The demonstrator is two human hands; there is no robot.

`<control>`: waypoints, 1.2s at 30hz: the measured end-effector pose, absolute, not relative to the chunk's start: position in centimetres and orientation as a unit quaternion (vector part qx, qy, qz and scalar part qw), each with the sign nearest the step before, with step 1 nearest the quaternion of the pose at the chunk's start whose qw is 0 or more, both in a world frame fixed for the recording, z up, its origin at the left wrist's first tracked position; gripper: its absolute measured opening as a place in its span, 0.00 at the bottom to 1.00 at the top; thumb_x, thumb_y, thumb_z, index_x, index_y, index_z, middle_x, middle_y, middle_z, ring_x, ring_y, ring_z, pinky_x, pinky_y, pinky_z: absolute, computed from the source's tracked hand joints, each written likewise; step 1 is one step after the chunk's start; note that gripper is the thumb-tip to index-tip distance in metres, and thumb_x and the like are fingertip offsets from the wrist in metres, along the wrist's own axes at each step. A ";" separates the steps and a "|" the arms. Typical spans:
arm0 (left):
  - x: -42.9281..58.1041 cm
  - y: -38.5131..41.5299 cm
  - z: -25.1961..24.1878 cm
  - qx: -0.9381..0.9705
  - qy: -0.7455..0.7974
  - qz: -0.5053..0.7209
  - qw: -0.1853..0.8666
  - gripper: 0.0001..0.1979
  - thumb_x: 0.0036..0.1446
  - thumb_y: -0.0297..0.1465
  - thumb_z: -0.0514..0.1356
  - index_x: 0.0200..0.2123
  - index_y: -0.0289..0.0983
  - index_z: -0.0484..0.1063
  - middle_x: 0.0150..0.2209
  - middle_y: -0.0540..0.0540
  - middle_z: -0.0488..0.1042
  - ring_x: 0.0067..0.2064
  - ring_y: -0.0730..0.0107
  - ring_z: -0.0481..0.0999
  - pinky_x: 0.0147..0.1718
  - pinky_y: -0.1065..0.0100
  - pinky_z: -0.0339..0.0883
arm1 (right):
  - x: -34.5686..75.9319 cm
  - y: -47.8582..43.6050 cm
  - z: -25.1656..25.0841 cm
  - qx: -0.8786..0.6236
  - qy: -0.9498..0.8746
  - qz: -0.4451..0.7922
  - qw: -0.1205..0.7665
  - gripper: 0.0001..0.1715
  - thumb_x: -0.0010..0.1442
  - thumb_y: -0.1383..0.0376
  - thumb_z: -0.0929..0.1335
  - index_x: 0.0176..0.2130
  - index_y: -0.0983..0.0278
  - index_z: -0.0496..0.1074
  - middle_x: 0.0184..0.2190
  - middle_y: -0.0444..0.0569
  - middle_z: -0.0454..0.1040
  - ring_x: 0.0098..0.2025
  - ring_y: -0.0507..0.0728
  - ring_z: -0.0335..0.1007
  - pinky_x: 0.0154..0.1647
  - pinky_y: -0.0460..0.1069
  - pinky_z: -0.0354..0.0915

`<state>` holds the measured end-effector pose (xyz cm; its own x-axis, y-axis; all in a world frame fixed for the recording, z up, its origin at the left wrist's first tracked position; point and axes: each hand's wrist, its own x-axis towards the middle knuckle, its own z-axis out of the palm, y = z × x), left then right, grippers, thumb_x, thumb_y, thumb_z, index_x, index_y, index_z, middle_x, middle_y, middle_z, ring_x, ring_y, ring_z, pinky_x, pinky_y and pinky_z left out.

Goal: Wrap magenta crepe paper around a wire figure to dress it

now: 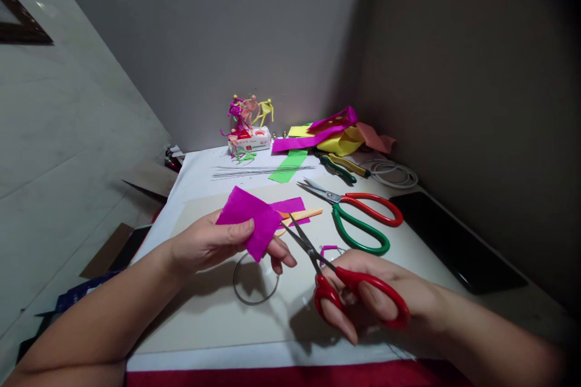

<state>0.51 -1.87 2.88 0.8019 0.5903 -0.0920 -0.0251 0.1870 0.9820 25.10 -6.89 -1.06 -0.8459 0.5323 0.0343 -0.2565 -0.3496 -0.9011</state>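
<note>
Both hands are closed on something. The left hand (213, 245) pinches the paper (249, 221) between thumb and fingers: it is bright magenta, crinkled and roughly square. The right hand (376, 299) has its fingers threaded through the red loops of the scissors (358, 279), blades slightly apart, tips just beside the paper's right edge. Beyond those tips lies a green-and-red pair (336, 199). Far past the left fingers stands a white box (250, 140); its red print is too small to read.
</note>
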 end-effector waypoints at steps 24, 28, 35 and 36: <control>0.7 -3.4 4.4 0.674 0.262 0.175 0.669 0.14 0.61 0.33 0.54 0.41 0.36 0.80 0.44 0.39 0.79 0.47 0.54 0.77 0.48 0.59 0.68 | 23.7 -7.1 -3.0 0.020 -0.403 0.889 0.217 0.31 0.51 0.43 0.66 0.24 0.70 0.66 0.16 0.37 0.50 0.15 0.44 0.43 0.12 0.42 0.39; 0.9 -3.6 4.7 0.680 0.253 0.160 0.669 0.14 0.61 0.33 0.55 0.43 0.37 0.79 0.45 0.38 0.78 0.47 0.54 0.76 0.48 0.60 0.68 | 23.7 -7.1 -3.2 0.034 -0.386 0.899 0.202 0.29 0.52 0.45 0.67 0.23 0.70 0.65 0.15 0.37 0.50 0.14 0.43 0.42 0.11 0.42 0.39; 0.5 -3.4 4.7 0.698 0.231 0.162 0.658 0.14 0.62 0.31 0.54 0.45 0.36 0.77 0.46 0.37 0.78 0.48 0.55 0.76 0.48 0.62 0.68 | 23.8 -6.8 -2.9 0.044 -0.403 0.899 0.167 0.30 0.51 0.45 0.67 0.24 0.72 0.68 0.14 0.38 0.53 0.13 0.43 0.43 0.11 0.42 0.40; 0.5 -3.4 4.8 0.709 0.226 0.152 0.650 0.14 0.63 0.30 0.53 0.45 0.36 0.77 0.46 0.38 0.77 0.49 0.56 0.76 0.49 0.63 0.67 | 23.8 -6.7 -3.0 0.038 -0.406 0.896 0.173 0.30 0.51 0.45 0.67 0.24 0.72 0.68 0.14 0.37 0.52 0.14 0.44 0.43 0.12 0.42 0.40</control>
<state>0.49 -3.42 4.80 0.8511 0.5191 -0.0782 0.1228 -0.0520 0.9911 23.80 -6.73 -2.98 -0.9376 0.2784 0.2084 -0.3402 -0.6100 -0.7157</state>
